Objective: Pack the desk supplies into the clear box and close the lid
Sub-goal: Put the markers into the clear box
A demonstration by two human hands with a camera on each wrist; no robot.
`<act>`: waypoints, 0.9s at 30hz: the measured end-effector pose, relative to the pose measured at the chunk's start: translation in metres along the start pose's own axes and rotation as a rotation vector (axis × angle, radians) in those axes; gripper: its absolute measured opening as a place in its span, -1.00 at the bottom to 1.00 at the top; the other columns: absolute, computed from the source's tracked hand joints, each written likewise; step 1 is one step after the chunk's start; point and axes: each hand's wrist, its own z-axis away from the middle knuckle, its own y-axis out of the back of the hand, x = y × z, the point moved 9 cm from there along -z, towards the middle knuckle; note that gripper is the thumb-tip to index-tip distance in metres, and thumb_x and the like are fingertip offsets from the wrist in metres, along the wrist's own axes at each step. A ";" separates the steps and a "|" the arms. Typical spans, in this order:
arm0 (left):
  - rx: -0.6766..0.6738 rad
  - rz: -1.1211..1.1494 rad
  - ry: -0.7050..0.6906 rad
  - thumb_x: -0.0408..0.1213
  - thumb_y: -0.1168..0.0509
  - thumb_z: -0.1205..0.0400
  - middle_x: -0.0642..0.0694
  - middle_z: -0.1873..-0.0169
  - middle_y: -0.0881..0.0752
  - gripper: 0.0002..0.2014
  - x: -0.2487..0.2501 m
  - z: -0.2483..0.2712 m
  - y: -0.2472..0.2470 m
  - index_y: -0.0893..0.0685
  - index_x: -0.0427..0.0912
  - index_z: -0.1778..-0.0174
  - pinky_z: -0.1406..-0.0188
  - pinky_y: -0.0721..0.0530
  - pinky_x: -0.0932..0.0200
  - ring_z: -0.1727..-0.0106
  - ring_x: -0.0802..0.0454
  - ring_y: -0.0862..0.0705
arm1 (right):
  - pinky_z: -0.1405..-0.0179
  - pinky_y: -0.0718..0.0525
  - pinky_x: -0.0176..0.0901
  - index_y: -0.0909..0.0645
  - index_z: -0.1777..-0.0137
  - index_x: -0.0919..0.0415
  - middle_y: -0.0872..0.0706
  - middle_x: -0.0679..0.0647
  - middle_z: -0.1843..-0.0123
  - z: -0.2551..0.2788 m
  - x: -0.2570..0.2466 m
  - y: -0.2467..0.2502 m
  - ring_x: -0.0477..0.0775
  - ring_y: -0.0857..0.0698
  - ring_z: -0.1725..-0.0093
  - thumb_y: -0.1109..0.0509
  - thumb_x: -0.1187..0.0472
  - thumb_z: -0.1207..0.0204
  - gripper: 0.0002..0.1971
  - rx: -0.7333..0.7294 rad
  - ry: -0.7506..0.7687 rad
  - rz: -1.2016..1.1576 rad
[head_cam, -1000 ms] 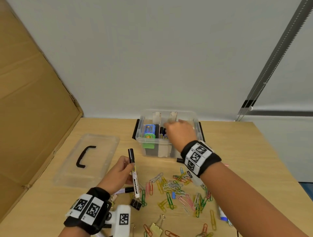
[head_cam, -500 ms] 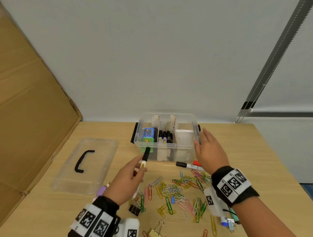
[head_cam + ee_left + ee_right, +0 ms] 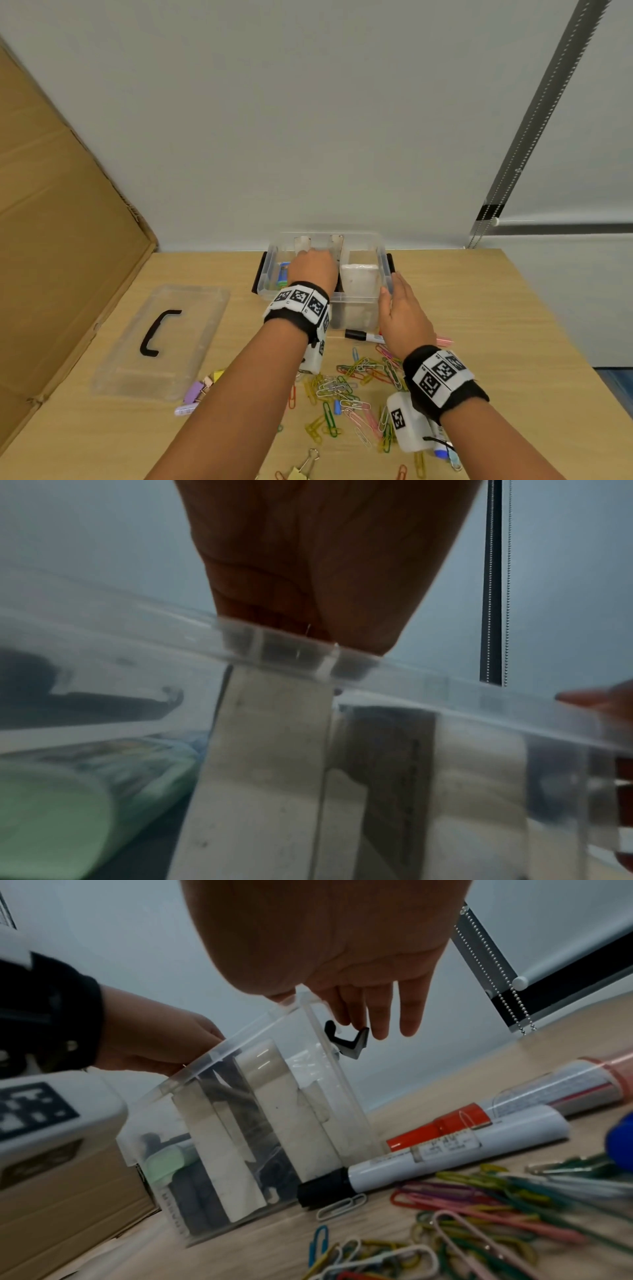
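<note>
Both hands are seen at a clear plastic storage box [image 3: 363, 301] standing open at the far edge of a light wooden table [image 3: 513, 325]. Reached over the near rim into the middle compartment is the left hand [image 3: 313, 269], its fingers hidden below the rim, so whether anything is held cannot be told. Laid against the box's right end is the right hand [image 3: 402, 317], fingers straight and relaxed, the tips beside the black latch [image 3: 347, 1042]. Inside the box, a green-and-blue item [image 3: 281, 274] is seen in the left compartment and a white block [image 3: 359, 279] in the right one. Left on the table is the clear lid with a black handle [image 3: 161, 337], well to the left of the box. In front of the box lie a white marker with a black cap [image 3: 364, 336], a red-capped marker [image 3: 441, 1130], a scatter of coloured paper clips [image 3: 346, 394] and several pastel binder clips [image 3: 202, 389]. A cardboard sheet [image 3: 51, 240] is propped along the table's left side.
</note>
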 end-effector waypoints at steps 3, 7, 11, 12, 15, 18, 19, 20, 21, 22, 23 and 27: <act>0.034 0.108 -0.011 -0.28 -0.11 -0.70 -0.16 0.13 -0.75 -0.76 -0.006 0.004 0.006 -0.70 -0.22 0.01 0.06 -0.69 0.03 0.05 -0.11 -0.71 | -0.60 -0.24 -0.07 -0.07 -0.67 0.21 -0.14 0.10 -0.70 -0.001 0.000 0.000 0.03 -0.17 -0.66 0.14 -0.03 -0.73 -0.43 -0.002 0.012 0.000; 0.165 0.334 -0.139 -0.16 -0.13 -0.70 0.06 0.09 -0.72 -0.77 -0.024 0.047 0.034 -0.68 -0.07 -0.10 0.18 -0.57 0.27 0.16 0.11 -0.67 | -0.62 -0.21 -0.07 -0.06 -0.67 0.23 -0.13 0.11 -0.70 0.000 0.000 0.001 0.04 -0.16 -0.67 0.14 -0.02 -0.73 -0.43 -0.001 0.013 -0.029; 0.173 0.372 -0.180 -0.16 -0.19 -0.68 0.15 0.17 -0.68 -0.85 -0.063 0.096 0.039 -0.68 0.02 0.02 0.43 -0.36 0.40 0.39 0.28 -0.51 | -0.64 -0.18 -0.03 -0.06 -0.67 0.23 -0.14 0.12 -0.70 0.001 0.001 -0.002 0.06 -0.15 -0.67 0.13 -0.02 -0.74 -0.44 -0.005 0.005 -0.079; 0.132 0.351 -0.169 -0.15 -0.20 -0.67 0.16 0.19 -0.67 -0.86 -0.074 0.103 0.032 -0.67 0.04 0.04 0.41 -0.42 0.36 0.38 0.26 -0.54 | -0.64 -0.17 -0.02 -0.05 -0.67 0.22 -0.14 0.12 -0.70 -0.001 0.002 -0.001 0.06 -0.14 -0.67 0.13 -0.03 -0.74 -0.43 0.001 0.008 -0.097; -0.038 0.257 -0.124 -0.15 -0.25 -0.64 0.19 0.20 -0.65 -0.92 -0.111 0.126 -0.001 -0.64 0.13 0.08 0.31 -0.52 0.31 0.29 0.24 -0.60 | -0.65 -0.15 0.01 -0.03 -0.68 0.19 -0.15 0.11 -0.69 0.003 0.005 -0.003 0.06 -0.14 -0.66 0.11 -0.08 -0.72 -0.41 -0.011 0.031 -0.190; -0.231 0.191 -0.097 -0.08 -0.33 -0.59 0.19 0.18 -0.62 -0.95 -0.139 0.146 -0.037 -0.58 0.19 0.12 0.25 -0.48 0.39 0.20 0.28 -0.58 | -0.55 -0.31 0.03 -0.14 -0.63 0.19 -0.28 0.13 -0.61 0.016 0.015 0.003 0.11 -0.28 -0.58 0.03 -0.07 -0.71 -0.44 0.056 0.025 -0.225; -0.271 0.169 -0.093 -0.06 -0.35 -0.57 0.19 0.16 -0.61 -0.93 -0.145 0.151 -0.046 -0.58 0.20 0.11 0.24 -0.48 0.39 0.18 0.28 -0.56 | -0.49 -0.39 0.03 -0.22 -0.57 0.21 -0.35 0.15 -0.53 0.020 0.020 0.007 0.12 -0.35 -0.51 -0.02 -0.01 -0.71 -0.49 0.090 0.017 -0.208; -0.299 0.136 -0.091 -0.06 -0.36 -0.55 0.19 0.15 -0.60 -0.91 -0.151 0.155 -0.053 -0.58 0.21 0.10 0.23 -0.46 0.40 0.16 0.29 -0.54 | -0.41 -0.45 0.03 -0.31 -0.49 0.22 -0.42 0.15 -0.43 0.024 0.025 0.009 0.12 -0.41 -0.41 -0.06 0.05 -0.68 -0.56 0.111 0.011 -0.159; -0.320 0.100 -0.087 -0.09 -0.37 -0.55 0.19 0.12 -0.59 -0.89 -0.156 0.158 -0.059 -0.59 0.19 0.06 0.22 -0.43 0.40 0.14 0.29 -0.53 | -0.32 -0.48 0.01 -0.40 -0.39 0.22 -0.46 0.14 -0.33 0.026 0.029 0.009 0.13 -0.44 -0.32 -0.11 0.10 -0.66 -0.64 0.107 0.011 -0.072; -0.338 0.069 -0.082 -0.11 -0.36 -0.55 0.19 0.09 -0.59 -0.87 -0.160 0.160 -0.064 -0.62 0.15 0.01 0.21 -0.42 0.40 0.12 0.28 -0.51 | -0.24 -0.50 0.01 -0.47 -0.29 0.20 -0.49 0.14 -0.25 0.027 0.032 0.007 0.14 -0.45 -0.23 -0.14 0.13 -0.63 -0.70 0.076 0.022 0.039; -0.352 0.050 -0.077 -0.13 -0.35 -0.55 0.18 0.07 -0.59 -0.84 -0.162 0.161 -0.068 -0.63 0.11 -0.03 0.17 -0.42 0.39 0.09 0.27 -0.50 | -0.18 -0.51 0.00 -0.52 -0.22 0.19 -0.52 0.12 -0.18 0.027 0.034 0.002 0.15 -0.46 -0.17 -0.16 0.14 -0.62 -0.74 0.025 0.036 0.157; -0.398 0.014 -0.059 -0.21 -0.29 -0.56 0.13 0.10 -0.57 -0.87 -0.166 0.162 -0.081 -0.64 0.09 0.02 0.11 -0.48 0.34 0.07 0.20 -0.51 | -0.19 -0.55 -0.01 -0.50 -0.29 0.09 -0.55 0.08 -0.19 0.027 0.046 -0.022 0.16 -0.49 -0.19 -0.15 0.12 -0.62 -0.72 -0.198 0.039 0.504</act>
